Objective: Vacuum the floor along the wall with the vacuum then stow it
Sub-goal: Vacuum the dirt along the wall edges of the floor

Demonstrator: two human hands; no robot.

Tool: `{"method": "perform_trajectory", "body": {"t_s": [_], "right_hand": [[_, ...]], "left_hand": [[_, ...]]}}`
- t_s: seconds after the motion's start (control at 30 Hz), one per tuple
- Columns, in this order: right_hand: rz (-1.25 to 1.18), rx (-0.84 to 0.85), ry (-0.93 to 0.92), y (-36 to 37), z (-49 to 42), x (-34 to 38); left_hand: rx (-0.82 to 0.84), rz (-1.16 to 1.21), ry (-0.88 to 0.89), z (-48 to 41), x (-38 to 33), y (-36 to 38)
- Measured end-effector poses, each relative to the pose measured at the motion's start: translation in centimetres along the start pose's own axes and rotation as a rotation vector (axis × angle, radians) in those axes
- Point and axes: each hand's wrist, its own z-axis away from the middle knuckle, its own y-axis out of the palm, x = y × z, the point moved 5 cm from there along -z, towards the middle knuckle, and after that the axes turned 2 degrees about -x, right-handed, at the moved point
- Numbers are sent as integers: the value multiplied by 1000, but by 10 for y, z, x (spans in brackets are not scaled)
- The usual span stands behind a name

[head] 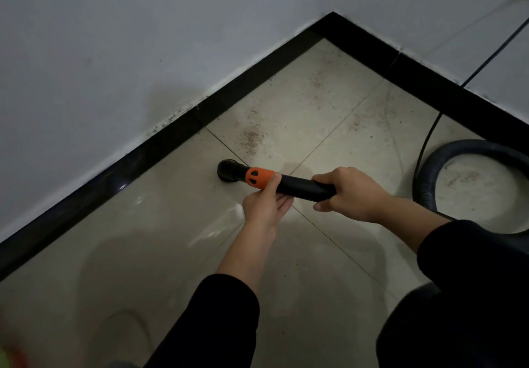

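Note:
A black vacuum wand [300, 186] with an orange collar [259, 178] lies low over the beige tiled floor [177, 224]. Its round black nozzle [227, 170] touches the tiles close to the black skirting [160, 150] of the left wall. My right hand [347, 194] grips the rear of the wand. My left hand [266, 206] holds it from below just behind the orange collar, thumb on top. Brown dirt specks [250, 138] lie on the tiles just beyond the nozzle, towards the corner.
The ribbed black hose [429, 178] loops on the floor at the right. A thin black cable [429, 138] runs from the right wall down beside it. White walls meet at a corner [332, 15]. More dirt [317, 78] lies near the corner.

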Motion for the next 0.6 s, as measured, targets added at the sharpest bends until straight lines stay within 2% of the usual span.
{"method": "perform_trajectory", "body": {"t_s": [0.6], "right_hand": [[-21,24,-65,14,-11,27]], "left_hand": [[-55,47,-4,4,-10,-34]]}}
